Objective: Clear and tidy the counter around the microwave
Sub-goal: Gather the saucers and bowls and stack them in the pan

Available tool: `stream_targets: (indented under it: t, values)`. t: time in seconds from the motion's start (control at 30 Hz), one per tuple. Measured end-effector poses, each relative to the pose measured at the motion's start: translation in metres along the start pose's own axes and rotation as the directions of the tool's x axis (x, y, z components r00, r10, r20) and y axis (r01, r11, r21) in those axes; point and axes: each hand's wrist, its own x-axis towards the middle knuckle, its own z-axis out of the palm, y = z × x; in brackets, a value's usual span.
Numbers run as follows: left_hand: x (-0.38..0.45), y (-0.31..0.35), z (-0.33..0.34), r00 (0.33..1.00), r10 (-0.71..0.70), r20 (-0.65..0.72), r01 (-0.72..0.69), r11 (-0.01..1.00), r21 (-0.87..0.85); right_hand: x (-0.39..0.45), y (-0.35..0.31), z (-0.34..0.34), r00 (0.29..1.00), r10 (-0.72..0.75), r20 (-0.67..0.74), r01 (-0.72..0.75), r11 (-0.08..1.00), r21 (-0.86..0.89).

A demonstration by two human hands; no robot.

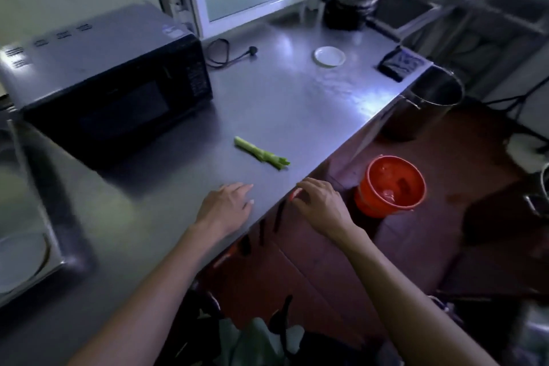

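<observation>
- Green stalk (261, 154): lies on the worktop (297, 104), near-right of the microwave (110, 83); judged light, fairly stiff, best pinched mid-stem.
- Left hand (227, 206): flat on the worktop, fingers relaxed, holding nothing.
- Right hand (319, 205): at the near edge, fingers curled; whether this grip pinches something small and red cannot be told.
- White dish (329, 56), far: appears empty.
- Red bucket (390, 186), on the floor: contents unclear.

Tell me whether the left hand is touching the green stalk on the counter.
Apart. The head view shows a bare strip of counter between the left hand and the green stalk, which lies farther from the person than the fingertips.
</observation>
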Motion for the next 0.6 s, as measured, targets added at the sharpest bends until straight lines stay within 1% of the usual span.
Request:
stream_targets:
  t: [0.23, 0.33, 0.47, 0.6]
  values:
    - [0.047, 0.084, 0.018, 0.981, 0.169, 0.092, -0.170, 0.985, 0.001, -0.025, 0.077, -0.033, 0.984, 0.171, -0.055, -0.170, 0.985, 0.033]
    - [0.075, 0.108, 0.026, 0.969, 0.210, 0.130, -0.213, 0.977, 0.008, -0.025, 0.102, -0.041, 0.972, 0.227, -0.066, -0.225, 0.974, 0.042]
    - [0.123, 0.134, 0.037, 0.956, 0.256, 0.145, -0.258, 0.966, -0.001, -0.006, 0.137, -0.050, 0.959, 0.278, -0.058, -0.276, 0.960, 0.045]
    - [0.182, 0.155, 0.051, 0.941, 0.275, 0.195, -0.273, 0.961, -0.034, 0.038, 0.172, -0.061, 0.948, 0.313, -0.053, -0.311, 0.950, 0.036]
